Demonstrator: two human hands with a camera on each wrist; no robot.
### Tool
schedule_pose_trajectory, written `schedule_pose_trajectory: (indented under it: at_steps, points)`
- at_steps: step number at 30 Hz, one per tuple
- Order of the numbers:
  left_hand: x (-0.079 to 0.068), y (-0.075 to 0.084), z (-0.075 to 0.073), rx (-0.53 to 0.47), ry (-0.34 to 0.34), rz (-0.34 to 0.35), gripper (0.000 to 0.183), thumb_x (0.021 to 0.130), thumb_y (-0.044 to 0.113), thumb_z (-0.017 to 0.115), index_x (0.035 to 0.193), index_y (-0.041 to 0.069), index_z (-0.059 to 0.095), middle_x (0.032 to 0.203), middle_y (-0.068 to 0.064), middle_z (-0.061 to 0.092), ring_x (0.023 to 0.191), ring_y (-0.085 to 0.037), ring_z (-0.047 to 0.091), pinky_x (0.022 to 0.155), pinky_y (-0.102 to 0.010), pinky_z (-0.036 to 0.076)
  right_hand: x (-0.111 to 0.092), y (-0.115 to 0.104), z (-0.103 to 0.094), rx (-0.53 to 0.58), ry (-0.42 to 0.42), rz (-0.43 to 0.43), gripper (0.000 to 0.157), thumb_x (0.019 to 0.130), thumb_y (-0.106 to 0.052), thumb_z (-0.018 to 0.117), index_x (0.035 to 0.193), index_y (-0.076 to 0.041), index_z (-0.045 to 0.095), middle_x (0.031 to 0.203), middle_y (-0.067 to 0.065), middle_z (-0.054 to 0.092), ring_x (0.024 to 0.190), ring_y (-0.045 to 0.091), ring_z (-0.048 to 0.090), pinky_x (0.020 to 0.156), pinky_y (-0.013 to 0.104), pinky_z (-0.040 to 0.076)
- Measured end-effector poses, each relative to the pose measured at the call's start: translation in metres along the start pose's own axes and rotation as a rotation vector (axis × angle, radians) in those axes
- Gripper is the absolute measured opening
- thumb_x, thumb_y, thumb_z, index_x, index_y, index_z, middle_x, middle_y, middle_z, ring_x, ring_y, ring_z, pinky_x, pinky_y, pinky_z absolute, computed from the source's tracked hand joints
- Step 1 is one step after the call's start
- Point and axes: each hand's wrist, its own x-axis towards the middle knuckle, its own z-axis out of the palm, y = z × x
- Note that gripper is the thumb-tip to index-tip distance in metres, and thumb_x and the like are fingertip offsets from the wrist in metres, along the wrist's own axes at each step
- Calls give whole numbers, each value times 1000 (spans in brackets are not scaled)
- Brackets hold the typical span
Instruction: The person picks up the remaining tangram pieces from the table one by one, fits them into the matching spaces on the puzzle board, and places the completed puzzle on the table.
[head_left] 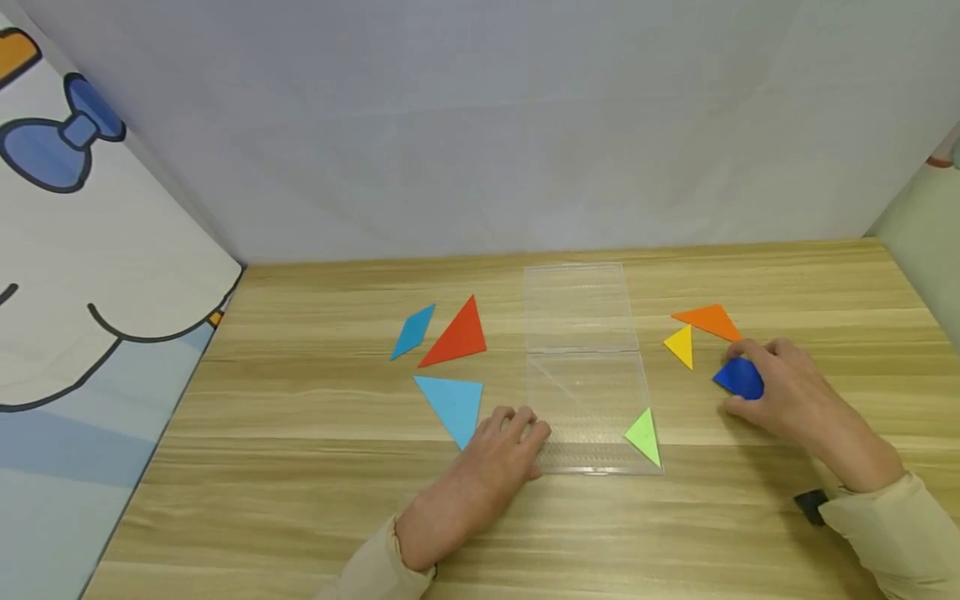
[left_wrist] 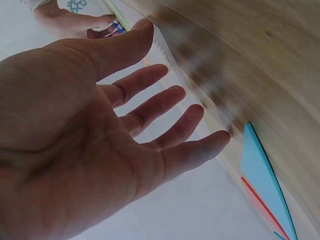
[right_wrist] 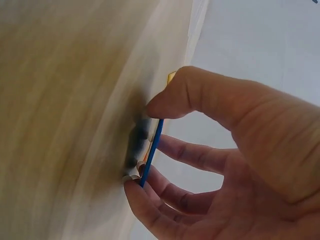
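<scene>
My right hand [head_left: 783, 392] pinches a dark blue tangram piece [head_left: 740, 378] by its edges between thumb and fingers. In the right wrist view the blue piece [right_wrist: 152, 152] shows edge-on, close over the table, and the hand covers part of its outline. My left hand [head_left: 498, 450] holds nothing; its fingers are loosely bent at the left edge of a clear plastic case [head_left: 581, 400] that lies unfolded. A light green triangle [head_left: 645, 437] sits in the case's lower right corner. Beside the left hand lies a light blue triangle [head_left: 455, 407].
Left of the case are a red triangle [head_left: 459, 335] and a blue parallelogram [head_left: 413, 332]. An orange triangle [head_left: 712, 320] and a yellow triangle [head_left: 682, 345] lie to its right. A pale wall [head_left: 525, 125] stands behind the wooden table [head_left: 300, 492].
</scene>
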Motion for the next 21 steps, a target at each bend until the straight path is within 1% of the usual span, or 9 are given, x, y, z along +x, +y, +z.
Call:
schedule_pose_trajectory:
  at_steps: [5,10,16,21]
  points:
    - [1,-1,0,4,-14,-3,37,92,27,77,116,9,55,112,-7,56,107,-28,58,91,-38,52,2,1,-1,-8,-9,-14,51,84,-17,81,123,1,54,119,46,43,100,58,46,78,69,47]
    - [1,-1,1,0,0,3,37,90,26,79,113,9,55,109,-7,56,105,-29,58,89,-39,52,3,2,-2,-6,-12,-25,49,85,-17,80,124,0,55,117,45,44,100,58,45,78,68,46]
    - [1,-2,-1,-3,-16,-2,37,91,26,79,113,9,55,110,-7,55,106,-29,58,89,-39,52,3,0,-2,1,21,-35,50,85,-16,81,124,0,55,116,46,44,99,59,47,77,70,48]
    - [1,-2,-1,0,-37,-8,36,92,27,78,115,9,55,112,-7,55,108,-29,58,91,-39,52,4,-3,1,4,48,-55,50,83,-15,82,123,0,55,113,45,45,98,59,49,75,70,50]
